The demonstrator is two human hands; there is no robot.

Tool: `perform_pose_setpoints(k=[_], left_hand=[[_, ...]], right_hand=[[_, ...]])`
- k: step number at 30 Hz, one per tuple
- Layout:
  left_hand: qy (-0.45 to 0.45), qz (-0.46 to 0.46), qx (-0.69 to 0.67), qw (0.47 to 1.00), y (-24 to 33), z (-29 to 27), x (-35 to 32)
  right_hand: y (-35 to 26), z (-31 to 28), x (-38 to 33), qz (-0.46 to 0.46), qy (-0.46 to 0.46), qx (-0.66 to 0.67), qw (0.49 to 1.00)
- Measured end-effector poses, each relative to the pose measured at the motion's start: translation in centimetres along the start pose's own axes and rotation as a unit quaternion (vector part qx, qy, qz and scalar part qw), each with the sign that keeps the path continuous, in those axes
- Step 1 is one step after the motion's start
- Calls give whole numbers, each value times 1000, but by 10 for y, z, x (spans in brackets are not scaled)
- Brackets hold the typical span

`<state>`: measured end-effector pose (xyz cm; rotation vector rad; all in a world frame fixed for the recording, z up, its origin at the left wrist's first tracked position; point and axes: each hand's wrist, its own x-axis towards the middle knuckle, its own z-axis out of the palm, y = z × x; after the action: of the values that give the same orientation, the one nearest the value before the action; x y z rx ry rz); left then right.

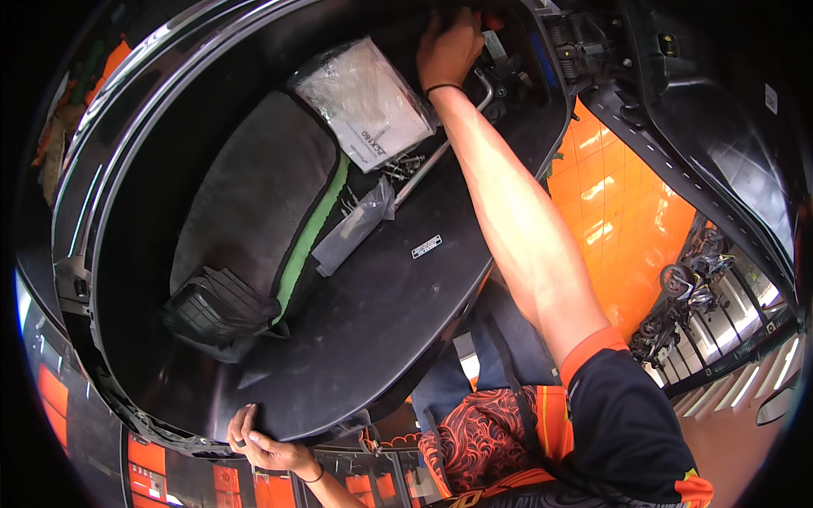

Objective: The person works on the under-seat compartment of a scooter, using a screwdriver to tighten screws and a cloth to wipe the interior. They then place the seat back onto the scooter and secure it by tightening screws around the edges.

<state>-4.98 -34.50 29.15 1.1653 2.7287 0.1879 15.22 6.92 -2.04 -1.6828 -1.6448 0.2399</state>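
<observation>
Right, I've got the right hand [449,46] stretched far up to the dark hinge hardware by the bent silver metal bar [440,148], fingers curled in; can't tell what the grip pinches, it's hidden. Left hand [258,444] presses spread fingers on the near rim of the big black oval plastic storage tub [373,322]. Best approach imo: keep that rim steady, work the far end gently. Bar's long axis runs diagonally, near-left to far-right, beside the clear plastic bag w/ white booklet [368,102].
</observation>
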Motion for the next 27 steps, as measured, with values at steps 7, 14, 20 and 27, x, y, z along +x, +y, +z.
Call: perform_pose_setpoints(k=[7, 14, 20, 27], left_hand=[[-6, 8, -2, 1000, -2, 0, 0], [-8, 1, -12, 1000, -2, 1, -1], [-6, 28, -1, 1000, -6, 0, 1], [10, 44, -4, 999, -11, -1, 0]], right_hand=[[5, 4, -5, -1, 6, -4, 1000], [14, 11, -7, -40, 5, -21, 999], [29, 18, -5, -47, -10, -10, 999], [7, -78, 25, 35, -427, -123, 895]])
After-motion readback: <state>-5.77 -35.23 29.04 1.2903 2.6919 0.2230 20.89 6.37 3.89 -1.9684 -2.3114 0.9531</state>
